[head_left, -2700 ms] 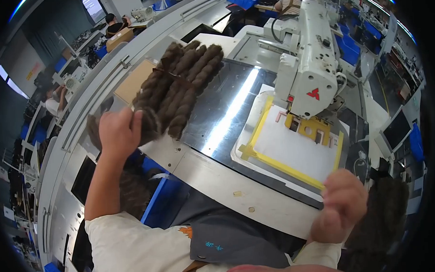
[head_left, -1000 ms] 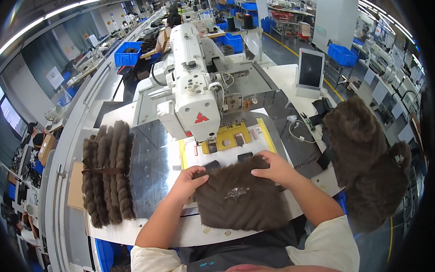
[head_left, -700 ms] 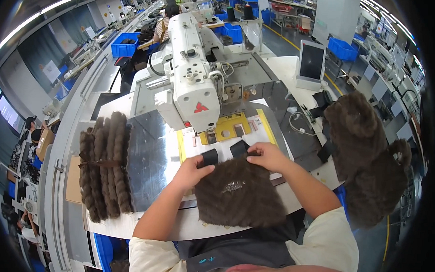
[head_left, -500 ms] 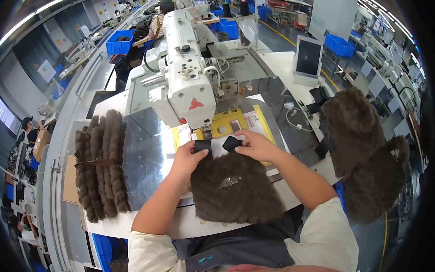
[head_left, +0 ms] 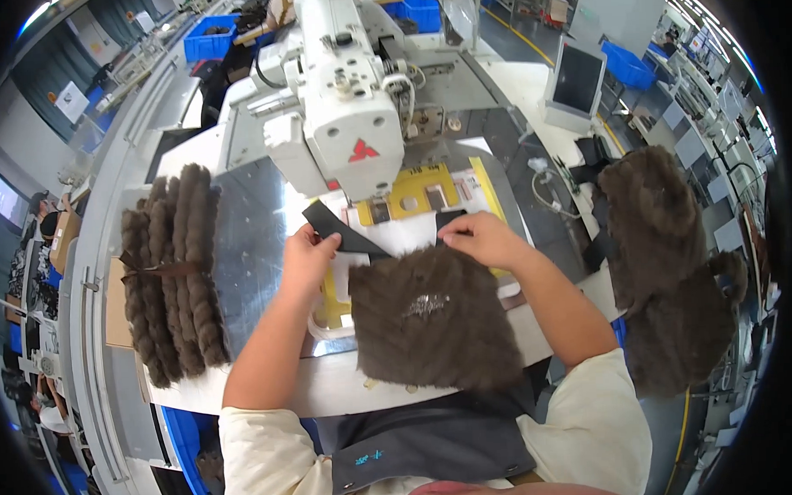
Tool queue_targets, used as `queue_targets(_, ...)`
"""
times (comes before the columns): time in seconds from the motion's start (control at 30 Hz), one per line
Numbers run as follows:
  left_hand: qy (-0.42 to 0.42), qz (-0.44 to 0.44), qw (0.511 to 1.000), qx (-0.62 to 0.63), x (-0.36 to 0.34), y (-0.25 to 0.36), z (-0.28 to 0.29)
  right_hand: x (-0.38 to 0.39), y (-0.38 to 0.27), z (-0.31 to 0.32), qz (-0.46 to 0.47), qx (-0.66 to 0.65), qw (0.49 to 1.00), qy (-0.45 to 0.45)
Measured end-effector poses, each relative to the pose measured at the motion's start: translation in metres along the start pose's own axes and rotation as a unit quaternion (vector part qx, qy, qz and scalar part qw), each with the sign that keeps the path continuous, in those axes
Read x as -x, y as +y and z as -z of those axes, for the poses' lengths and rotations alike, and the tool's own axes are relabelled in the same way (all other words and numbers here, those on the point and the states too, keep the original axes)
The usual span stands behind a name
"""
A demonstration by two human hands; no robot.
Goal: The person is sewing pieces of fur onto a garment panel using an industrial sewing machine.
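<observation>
A brown fur piece (head_left: 433, 320) with a silvery patch near its middle lies in front of me at the machine's near edge. Two black fabric straps come from its far edge. My left hand (head_left: 311, 250) pinches the left black strap (head_left: 336, 228), drawn out to the left. On the other side, my right hand (head_left: 483, 240) has its fingertips closed on the right black strap (head_left: 448, 218), mostly covered by the hand. Just beyond them is the white sewing machine head (head_left: 353, 140) above a yellow template plate (head_left: 424, 187).
Bundled fur strips (head_left: 175, 277) tied with a brown band lie at the left. More brown fur pieces (head_left: 657, 238) hang over the right edge. A small screen (head_left: 575, 84) stands at the back right. Blue bins (head_left: 210, 37) sit farther off.
My left hand has moved left and up with its strap, stretching it out. My right hand has shifted slightly right. The view has tilted, so the machine appears higher.
</observation>
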State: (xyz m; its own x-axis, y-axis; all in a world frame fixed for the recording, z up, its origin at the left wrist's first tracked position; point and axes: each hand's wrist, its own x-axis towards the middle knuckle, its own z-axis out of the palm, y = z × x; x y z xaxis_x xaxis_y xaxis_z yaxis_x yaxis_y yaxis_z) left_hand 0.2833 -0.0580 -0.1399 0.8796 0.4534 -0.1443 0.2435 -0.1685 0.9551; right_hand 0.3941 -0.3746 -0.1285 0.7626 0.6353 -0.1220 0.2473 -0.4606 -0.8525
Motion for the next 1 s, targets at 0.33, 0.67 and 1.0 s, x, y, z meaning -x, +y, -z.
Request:
queue_targets(0.33, 0.016, -0.010, 0.991, -0.136, -0.038, 0.001, 0.002, -0.013, 0.001, 0.015, -0.081, 0.070, 0.986, 0.126)
queue_targets(0.67, 0.041, -0.087, 0.972, -0.216, -0.079, 0.000, -0.017, -0.080, 0.037, 0.036, -0.041, 0.069, 0.982, 0.169)
queue_targets(1.0, 0.053, -0.072, 0.995, -0.035, -0.020, 0.012, -0.021, -0.070, 0.036, 0.040, -0.029, 0.023, 0.957, 0.287)
